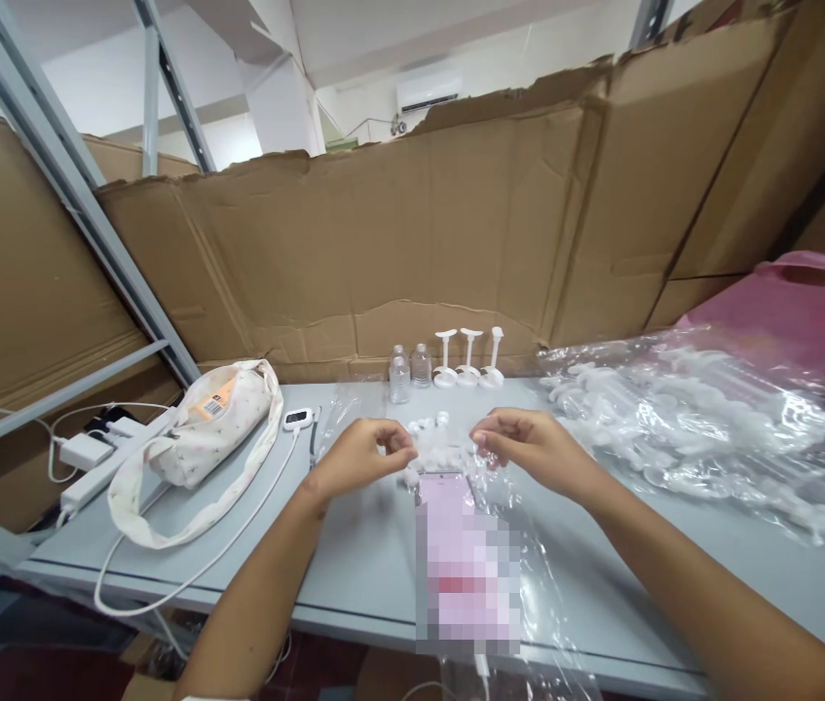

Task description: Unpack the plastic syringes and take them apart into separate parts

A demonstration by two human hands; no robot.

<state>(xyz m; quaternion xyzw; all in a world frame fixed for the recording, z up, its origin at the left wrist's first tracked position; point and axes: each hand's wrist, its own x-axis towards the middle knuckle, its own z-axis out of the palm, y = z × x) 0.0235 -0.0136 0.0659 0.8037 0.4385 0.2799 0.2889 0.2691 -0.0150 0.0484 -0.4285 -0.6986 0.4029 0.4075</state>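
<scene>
Small white plastic pieces [431,443] lie in a cluster between my two hands, partly under or inside a clear plastic bag [540,584] that trails toward the front edge. My right hand [525,443] pinches the film of this bag at the right of the cluster. On the other side my left hand [372,453] has thumb and fingertips pressed together, close to the pieces; what they hold is too small to make out. Below the hands, a phone [448,487] lies partly under the film, its screen mostly blurred out, with a white cable at its lower end.
Three white stands [468,360] and several small clear bottles [398,380] stand at the back by the cardboard wall [354,253]. A large clear bag of white parts [675,419] fills the right. At left are a cloth bag [214,419], power strip [116,462] and small white device [299,419].
</scene>
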